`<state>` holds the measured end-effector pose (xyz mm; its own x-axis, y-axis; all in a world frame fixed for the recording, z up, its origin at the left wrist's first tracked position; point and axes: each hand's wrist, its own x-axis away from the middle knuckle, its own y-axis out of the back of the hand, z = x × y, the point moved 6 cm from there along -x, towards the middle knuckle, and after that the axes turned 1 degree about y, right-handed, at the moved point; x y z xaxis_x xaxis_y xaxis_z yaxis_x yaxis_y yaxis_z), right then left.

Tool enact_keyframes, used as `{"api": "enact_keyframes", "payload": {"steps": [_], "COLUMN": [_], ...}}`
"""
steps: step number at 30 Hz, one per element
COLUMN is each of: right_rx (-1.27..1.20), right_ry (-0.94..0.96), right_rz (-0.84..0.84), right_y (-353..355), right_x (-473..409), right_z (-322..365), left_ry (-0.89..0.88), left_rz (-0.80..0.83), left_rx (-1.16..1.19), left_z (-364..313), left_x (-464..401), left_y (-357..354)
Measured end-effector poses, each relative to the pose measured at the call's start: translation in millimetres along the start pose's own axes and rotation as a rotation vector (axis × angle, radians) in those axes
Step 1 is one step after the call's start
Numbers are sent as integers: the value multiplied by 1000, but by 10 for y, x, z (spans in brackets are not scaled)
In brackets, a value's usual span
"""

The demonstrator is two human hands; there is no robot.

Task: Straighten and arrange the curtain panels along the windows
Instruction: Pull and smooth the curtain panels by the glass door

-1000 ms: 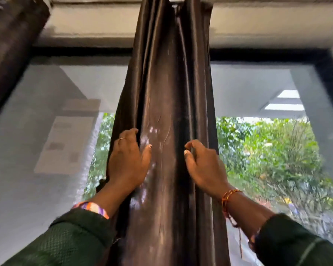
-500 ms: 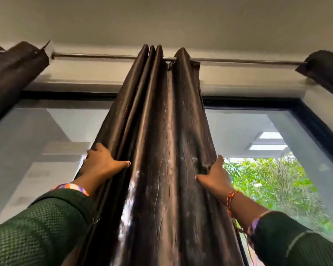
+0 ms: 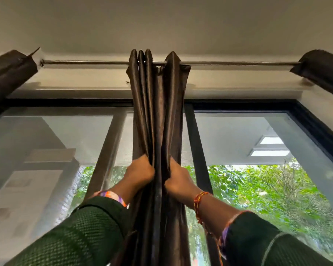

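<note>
A dark brown satin curtain panel hangs bunched in tight folds from a metal rod above the window. My left hand grips the left folds of the panel, fingers curled into the fabric. My right hand grips the right folds at about the same height. The two hands sit close together, squeezing the panel into a narrow column. Both arms reach up in dark green sleeves.
Two more dark curtain bundles hang at the rod's ends, one at far left and one at far right. Behind is a black-framed window with a mesh screen, trees outside. The ceiling is close above.
Both hands moved inward from the outer edges of the panel and closed on its folds, gathering it narrower. The view has pulled back and shows more window.
</note>
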<state>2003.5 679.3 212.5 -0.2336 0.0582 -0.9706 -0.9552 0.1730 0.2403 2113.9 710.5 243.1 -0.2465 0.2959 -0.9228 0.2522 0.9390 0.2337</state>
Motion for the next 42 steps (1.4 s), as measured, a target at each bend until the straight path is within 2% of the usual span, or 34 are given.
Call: {"api": "enact_keyframes", "payload": {"steps": [4,11,18,21,26,30,34,39,42], "right_rx": [10,15,161,144,-191,-350,-443,-265,-223], "right_ry": [5,19,19,57,33,-133,-99,43,48], "right_rz": [22,-59,-86,-30,94,229,110,2,-6], "right_y": [320,1264,1717,1621,1140,405,-106,-593,-861], "right_x": [10,147,338,362,314,316,250,18,-145], "right_z": [-345,-844,-1213,-1130,-881,-757,-464,102,427], "left_ry": [-24,-30,-39,16,128,134,57,10,-7], "left_rz": [-37,-61,-14,-24,-207,-177,-137,-206,-240], "left_rx": [48,143,423,518,158,43,5,-22,-19], "left_z": [-782,-1712,-2096,-2012,-1465,-1103,-787,-290,-9], "left_x": [19,63,154,155,34,-12,-172,-356,-434], "left_y": [-318,-889,-1311,-1148,-691,-486,-147,407,757]}}
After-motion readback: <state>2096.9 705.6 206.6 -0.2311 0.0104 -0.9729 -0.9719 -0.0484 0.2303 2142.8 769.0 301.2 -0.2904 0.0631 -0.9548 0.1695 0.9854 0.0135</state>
